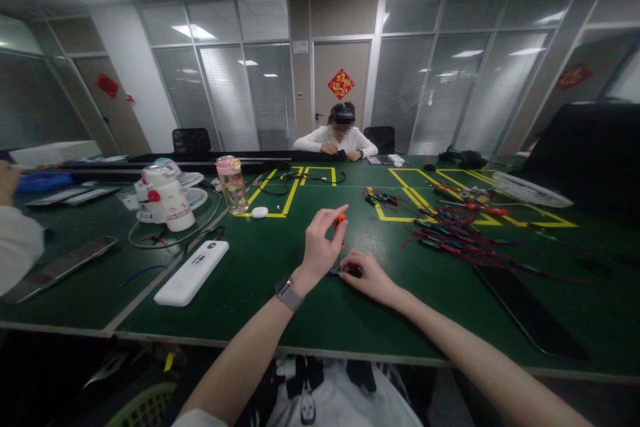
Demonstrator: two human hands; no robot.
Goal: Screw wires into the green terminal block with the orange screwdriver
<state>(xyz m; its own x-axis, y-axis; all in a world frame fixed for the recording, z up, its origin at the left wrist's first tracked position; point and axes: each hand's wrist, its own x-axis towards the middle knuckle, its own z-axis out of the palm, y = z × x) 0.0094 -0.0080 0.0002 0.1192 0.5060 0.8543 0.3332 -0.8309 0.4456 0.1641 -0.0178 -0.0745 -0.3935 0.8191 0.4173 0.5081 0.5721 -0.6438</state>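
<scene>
Above the table's middle, my left hand (323,243) has thumb and fingers closed round a thin upright screwdriver (342,218) with orange parts. Most of its handle is hidden by the fingers. Its lower end points down to a small circuit board (335,271) on the table. Pressed low beside it, my right hand (367,275) pinches the near edge of that board with its fingertips. Part of the board lies behind my left wrist and right fingers. A heap of wired circuit boards (450,237) with red and dark leads lies to the right.
A white power bank (193,273), a pink-lidded bottle (231,187) and a white flask (170,200) stand or lie left. A black phone-like slab (530,313) lies right. Yellow tape marks (390,213) line the green table (270,267). A co-worker (343,137) sits opposite; another person's sleeve (20,247) shows left.
</scene>
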